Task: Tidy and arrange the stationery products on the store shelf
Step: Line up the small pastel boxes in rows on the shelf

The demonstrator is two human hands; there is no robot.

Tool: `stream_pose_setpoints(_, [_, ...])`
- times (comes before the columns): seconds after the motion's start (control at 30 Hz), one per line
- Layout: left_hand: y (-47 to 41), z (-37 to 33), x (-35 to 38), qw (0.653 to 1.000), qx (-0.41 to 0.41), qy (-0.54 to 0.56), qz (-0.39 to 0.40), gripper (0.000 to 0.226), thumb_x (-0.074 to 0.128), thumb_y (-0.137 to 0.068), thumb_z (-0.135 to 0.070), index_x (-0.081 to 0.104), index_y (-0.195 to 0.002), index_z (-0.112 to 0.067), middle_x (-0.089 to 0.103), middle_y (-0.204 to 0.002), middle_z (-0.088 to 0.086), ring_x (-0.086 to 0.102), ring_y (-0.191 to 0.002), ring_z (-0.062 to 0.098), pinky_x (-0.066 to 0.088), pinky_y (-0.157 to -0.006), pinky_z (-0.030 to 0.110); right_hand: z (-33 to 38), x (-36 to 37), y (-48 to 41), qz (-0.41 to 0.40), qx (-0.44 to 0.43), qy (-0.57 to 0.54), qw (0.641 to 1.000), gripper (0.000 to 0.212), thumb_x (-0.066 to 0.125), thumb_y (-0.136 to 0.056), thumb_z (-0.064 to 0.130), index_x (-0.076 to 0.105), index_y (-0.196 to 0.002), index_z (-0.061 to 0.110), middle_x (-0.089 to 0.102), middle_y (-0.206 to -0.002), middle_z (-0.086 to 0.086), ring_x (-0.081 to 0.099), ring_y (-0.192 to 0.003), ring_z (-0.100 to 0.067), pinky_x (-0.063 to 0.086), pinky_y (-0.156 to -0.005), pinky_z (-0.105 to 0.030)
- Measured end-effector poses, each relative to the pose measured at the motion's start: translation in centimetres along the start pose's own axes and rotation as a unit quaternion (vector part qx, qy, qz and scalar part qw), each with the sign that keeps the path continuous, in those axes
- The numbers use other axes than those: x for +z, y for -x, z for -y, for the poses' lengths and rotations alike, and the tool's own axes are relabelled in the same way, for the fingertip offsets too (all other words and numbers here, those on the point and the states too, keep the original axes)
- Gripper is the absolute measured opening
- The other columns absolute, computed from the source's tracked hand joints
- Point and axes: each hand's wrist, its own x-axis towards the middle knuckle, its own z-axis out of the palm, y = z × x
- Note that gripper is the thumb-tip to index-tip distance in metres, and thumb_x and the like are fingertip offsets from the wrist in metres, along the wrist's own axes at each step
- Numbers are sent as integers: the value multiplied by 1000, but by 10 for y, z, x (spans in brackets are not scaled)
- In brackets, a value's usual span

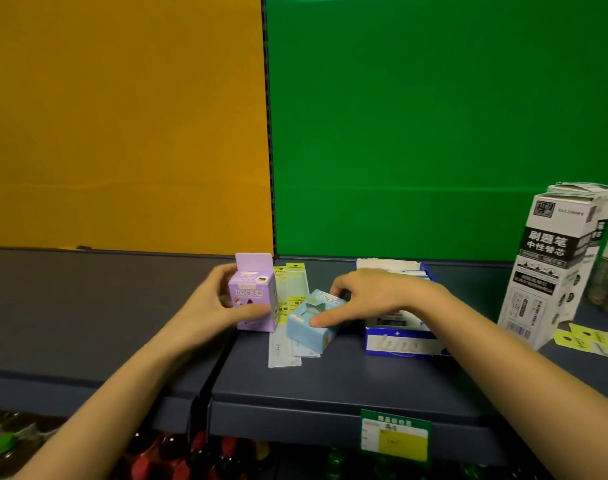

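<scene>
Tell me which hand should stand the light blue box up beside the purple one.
Right. The right hand grips the light blue box, lying tilted on the flat packets; the left hand is busy holding the upright purple box.

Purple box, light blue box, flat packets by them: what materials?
Purple box: matte printed cardboard, folded flap upright. Light blue box: same, die-cut opening. Flat packets: probably clear glossy plastic sleeves, see-through, yellow headers.

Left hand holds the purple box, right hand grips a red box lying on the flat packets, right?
Not red: the head view shows the right hand gripping a light blue box on the flat packets. The left hand holds the purple box.
</scene>
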Motion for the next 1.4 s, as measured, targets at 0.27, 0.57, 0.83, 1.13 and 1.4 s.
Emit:
stream_pose_setpoints(0.27, [-9,12,3,998,14,-12,55,40,71,-77,-15,57,-112,-28,70,-101,-11,67,-84,-2,51,-68,9,6,2,-5,1,4,-93,996,48,64,-73,59,44,-96,22,47,-82,12,44,-74,-10,36,-68,-27])
stream_pose_setpoints(0.57, [-6,-2,-4,997,69,37,17,30,70,-77,-9,62,-103,-21,74,-93,-13,69,-81,1,51,-65,9,15,6,11,-205,-48,-266,941,58,82,-65,29,38,-102,23,64,-90,-3,55,-71,-22,44,-66,-35])
stream_pose_setpoints(0.83, [-4,-68,26,982,175,49,49,38,73,-63,-11,59,-98,-18,74,-77,-19,70,-71,-1,53,-61,10,-18,-23,93,-359,-42,-344,867,49,80,-65,27,54,-107,25,65,-107,3,66,-92,-20,55,-85,-39])
stream_pose_setpoints(1.13, [26,-128,167,969,201,66,129,49,77,-54,-32,63,-99,-17,75,-92,-4,70,-82,15,59,-75,26,-122,-16,240,-401,59,-346,846,38,75,-72,23,57,-105,26,66,-101,5,67,-84,-9,56,-75,-25])
stream_pose_setpoints(1.4, [60,-164,315,951,185,111,222,20,67,-80,-15,63,-97,-25,74,-86,-16,69,-84,9,57,-77,22,-216,3,353,-417,118,-338,836,36,75,-71,21,57,-100,33,66,-107,0,67,-89,-14,56,-80,-32])
